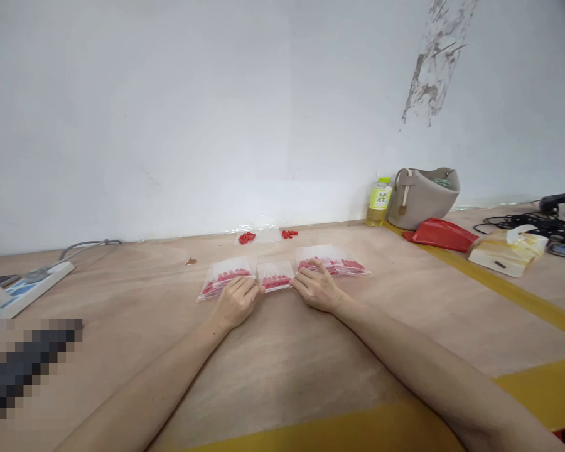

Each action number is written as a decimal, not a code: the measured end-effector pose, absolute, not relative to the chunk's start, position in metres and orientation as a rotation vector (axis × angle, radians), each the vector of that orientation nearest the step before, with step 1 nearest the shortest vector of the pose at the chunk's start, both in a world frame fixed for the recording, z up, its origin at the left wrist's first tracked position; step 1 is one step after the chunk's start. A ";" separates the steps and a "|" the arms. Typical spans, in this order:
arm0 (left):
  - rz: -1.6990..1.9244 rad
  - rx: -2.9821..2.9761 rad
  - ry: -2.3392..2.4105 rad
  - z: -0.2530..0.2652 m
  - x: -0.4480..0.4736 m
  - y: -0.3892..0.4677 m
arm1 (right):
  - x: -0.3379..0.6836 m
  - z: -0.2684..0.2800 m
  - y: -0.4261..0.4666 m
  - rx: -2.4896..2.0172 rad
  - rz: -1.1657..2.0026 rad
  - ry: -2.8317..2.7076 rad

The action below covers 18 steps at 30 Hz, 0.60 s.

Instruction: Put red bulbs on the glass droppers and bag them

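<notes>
A small clear zip bag [275,269] with a row of red capsule-like pieces lies between my hands. My left hand [238,302] is closed, thumb and finger pinching its near left corner. At the near right corner my right hand [316,289] pinches the same edge, its index finger raised a little over the bags beside it. Left of the middle one, overlapping zip bags [233,265] hold more red pieces, partly covered by my left hand. On the right lie further filled zip bags [353,265]. Loose red pieces [247,238] rest farther back near the wall.
A power strip [37,290] with a grey cable stands at the left. Toward the back right are a yellow-capped bottle [379,202], a grey bag [424,199], a red pouch [442,235], a yellow-white packet [506,251] and black cables [522,223]. Yellow tape [494,276] crosses the table.
</notes>
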<state>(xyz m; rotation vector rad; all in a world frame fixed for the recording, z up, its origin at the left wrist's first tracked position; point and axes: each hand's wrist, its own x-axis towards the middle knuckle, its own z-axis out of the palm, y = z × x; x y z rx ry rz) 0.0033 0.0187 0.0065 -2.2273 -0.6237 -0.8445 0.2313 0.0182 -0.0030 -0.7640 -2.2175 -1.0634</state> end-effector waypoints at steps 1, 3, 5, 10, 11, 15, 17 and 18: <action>-0.835 -2.215 -0.628 0.006 0.003 0.019 | 0.233 -0.004 0.019 -0.776 -1.061 -2.206; -0.819 -2.204 -0.630 0.005 0.002 0.019 | 0.236 -0.005 0.022 -0.789 -1.052 -2.191; -0.809 -2.205 -0.623 0.005 0.002 0.018 | 0.238 -0.005 0.024 -0.790 -1.035 -2.190; -0.820 -2.216 -0.601 0.007 0.002 0.016 | 0.235 -0.001 0.019 -0.844 -0.893 -2.258; -0.820 -2.223 -0.596 0.007 0.002 0.016 | 0.231 0.000 0.017 -0.881 -0.852 -2.273; -0.826 -2.290 -0.571 0.008 0.003 0.014 | 0.214 -0.004 0.011 -1.043 -0.758 -2.296; -0.870 -2.320 -0.604 0.009 0.004 0.012 | 0.208 -0.008 0.012 -1.078 -0.766 -2.275; -0.902 -2.325 -0.643 0.009 0.004 0.012 | 0.207 -0.010 0.013 -1.079 -0.780 -2.251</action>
